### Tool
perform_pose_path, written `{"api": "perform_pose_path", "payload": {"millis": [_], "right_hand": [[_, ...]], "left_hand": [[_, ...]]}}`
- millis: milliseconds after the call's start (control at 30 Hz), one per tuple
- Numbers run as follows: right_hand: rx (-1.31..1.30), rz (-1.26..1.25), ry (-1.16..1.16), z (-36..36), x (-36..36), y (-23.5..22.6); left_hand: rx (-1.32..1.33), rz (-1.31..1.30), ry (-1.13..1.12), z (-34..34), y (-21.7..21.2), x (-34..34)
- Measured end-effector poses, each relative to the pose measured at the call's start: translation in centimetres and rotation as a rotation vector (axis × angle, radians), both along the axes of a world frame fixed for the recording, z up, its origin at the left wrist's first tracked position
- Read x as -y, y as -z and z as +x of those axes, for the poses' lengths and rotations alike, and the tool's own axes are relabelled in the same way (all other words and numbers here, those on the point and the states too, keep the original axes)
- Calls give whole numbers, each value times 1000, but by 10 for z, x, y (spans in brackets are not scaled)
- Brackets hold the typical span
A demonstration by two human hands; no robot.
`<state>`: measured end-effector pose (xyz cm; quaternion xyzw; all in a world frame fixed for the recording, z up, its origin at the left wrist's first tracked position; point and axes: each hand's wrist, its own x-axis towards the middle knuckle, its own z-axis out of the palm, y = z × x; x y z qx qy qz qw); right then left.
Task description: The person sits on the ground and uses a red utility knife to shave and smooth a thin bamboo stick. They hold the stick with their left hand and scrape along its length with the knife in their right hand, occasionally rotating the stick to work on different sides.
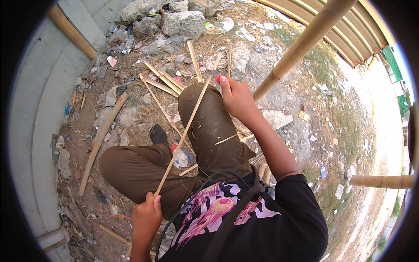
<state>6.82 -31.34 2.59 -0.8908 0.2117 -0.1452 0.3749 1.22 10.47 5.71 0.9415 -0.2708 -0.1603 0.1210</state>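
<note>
A long, thin bamboo strip point(185, 133) slants across my lap, from near my left hip to above my raised knee. Its lower end is gripped in my left hand point(147, 216), which is closed with the thumb along the strip. Above the knee, my right hand point(239, 99) is closed around a small thing with a red end point(218, 79); the rest of it is hidden by the fingers. The strip's upper end lies just left of that red end. Thin curled shavings point(198, 123) cling to my brown trousers point(214, 150).
Several split bamboo pieces point(162, 79) lie beyond my knees. A bamboo pole point(297, 48) rises at the right, and another pole point(382, 181) juts in at the right edge. A thicker bamboo length point(103, 137) rests near the grey wall point(32, 131). Rocks point(183, 25) and litter cover the ground.
</note>
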Motion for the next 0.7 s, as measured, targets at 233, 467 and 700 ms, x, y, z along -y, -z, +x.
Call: {"api": "perform_pose_path", "payload": {"millis": [233, 467, 700], "right_hand": [[-46, -117, -150, -4, -24, -6], [-4, -150, -28, 17, 0, -5], [-8, -155, 17, 18, -10, -6]], "left_hand": [[3, -48, -20, 4, -1, 13], [0, -59, -37, 2, -5, 13], [39, -69, -10, 1, 1, 8]]}}
